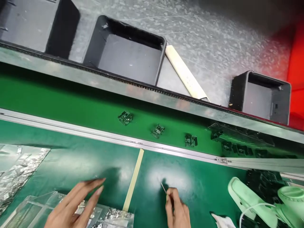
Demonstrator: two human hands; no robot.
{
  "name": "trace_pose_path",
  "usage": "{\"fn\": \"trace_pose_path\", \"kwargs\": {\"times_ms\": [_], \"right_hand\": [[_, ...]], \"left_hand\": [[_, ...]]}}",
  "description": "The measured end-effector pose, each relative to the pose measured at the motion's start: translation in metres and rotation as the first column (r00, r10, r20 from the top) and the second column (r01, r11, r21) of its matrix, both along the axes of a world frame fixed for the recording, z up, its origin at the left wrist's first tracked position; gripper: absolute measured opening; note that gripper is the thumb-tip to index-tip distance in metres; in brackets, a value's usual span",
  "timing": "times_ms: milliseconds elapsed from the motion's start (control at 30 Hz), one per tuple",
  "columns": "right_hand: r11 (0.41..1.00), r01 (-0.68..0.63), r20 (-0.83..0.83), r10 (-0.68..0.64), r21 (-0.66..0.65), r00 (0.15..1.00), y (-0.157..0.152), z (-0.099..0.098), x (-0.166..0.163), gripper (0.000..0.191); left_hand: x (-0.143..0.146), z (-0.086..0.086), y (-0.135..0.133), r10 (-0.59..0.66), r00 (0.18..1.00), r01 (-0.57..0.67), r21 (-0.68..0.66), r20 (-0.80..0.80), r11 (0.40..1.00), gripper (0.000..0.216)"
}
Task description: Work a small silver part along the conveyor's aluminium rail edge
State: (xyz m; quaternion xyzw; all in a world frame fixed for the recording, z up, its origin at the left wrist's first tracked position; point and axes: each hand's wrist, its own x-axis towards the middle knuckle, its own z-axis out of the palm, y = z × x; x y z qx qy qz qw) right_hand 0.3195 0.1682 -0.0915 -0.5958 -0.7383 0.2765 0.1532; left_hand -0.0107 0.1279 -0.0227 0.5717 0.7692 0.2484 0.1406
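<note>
The right hand (177, 207) pinched a thin pin (163, 187) between closed fingertips, its tip angled up over the mat (71, 158), probably for fine picking. The left hand (73, 202) lay with fingers apart and extended over the clear tray (30, 205) of small metal parts (116, 214), likely steadying it; the parts sat just beside those fingers.

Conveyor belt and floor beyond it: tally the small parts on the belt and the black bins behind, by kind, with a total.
Small dark parts on the green belt: 3
Black bins on the floor: 3
Total: 6
</note>
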Motion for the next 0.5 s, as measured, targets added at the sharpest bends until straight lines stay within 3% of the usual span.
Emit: {"fn": "trace_pose_path", "kwargs": {"times_ms": [67, 133, 233, 367, 500], "right_hand": [[0.997, -0.073, -0.06, 0.075, 0.03, 0.995, 0.044, 0.015, -0.011, 0.022], [0.989, -0.114, -0.058, 0.12, 0.092, 0.991, 0.085, 0.026, -0.03, 0.024], [0.967, -0.202, 0.081, 0.191, 0.158, 0.978, 0.132, 0.029, -0.067, 0.028], [0.945, -0.289, 0.241, 0.249, 0.15, 0.938, 0.165, 0.018, -0.105, 0.02], [0.934, -0.339, 0.31, 0.29, 0.117, 0.906, 0.176, 0.012, -0.12, 0.022]], "left_hand": [[0.001, -0.008, 0.045, -0.124, 0.992, 0.123, 0.019, 0.006, 0.992, 0.026], [0.004, -0.02, 0.091, -0.254, 0.962, 0.257, 0.013, -0.101, 0.966, 0.026], [0.012, -0.044, 0.141, -0.325, 0.93, 0.324, -0.032, -0.174, 0.945, 0.027], [0.023, -0.067, 0.162, -0.305, 0.918, 0.305, -0.041, -0.255, 0.952, 0.027], [0.028, -0.071, 0.159, -0.283, 0.907, 0.283, -0.046, -0.313, 0.958, 0.027]]}}
